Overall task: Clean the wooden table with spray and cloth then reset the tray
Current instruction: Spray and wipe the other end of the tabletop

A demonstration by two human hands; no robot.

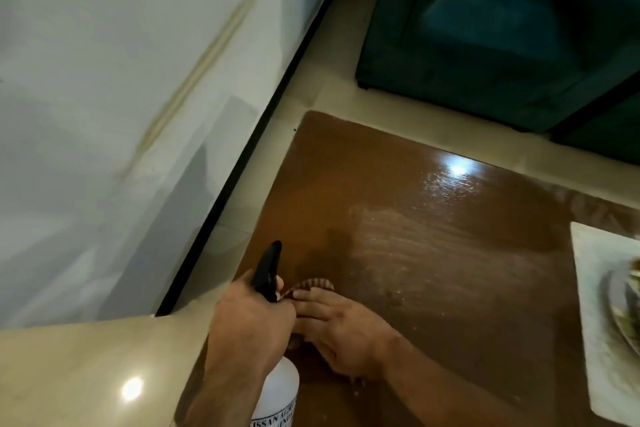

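Note:
My left hand [249,319] grips the neck of a white spray bottle [280,388], whose black trigger head points up and away over the near left corner of the wooden table [433,253]. Right beside it, my right hand [339,326] lies flat with its fingers stretched out, pressing a striped cloth [311,284] onto the tabletop. Only the cloth's far edge shows past my fingertips. The wood beyond the cloth looks wet and streaked. A white tray [588,288] sits at the table's right edge.
A plate [623,308] with food scraps lies on the tray, cut off by the frame. A teal sofa [485,28] stands beyond the table's far side. A white wall with a black skirting runs along the left, with beige tile floor between.

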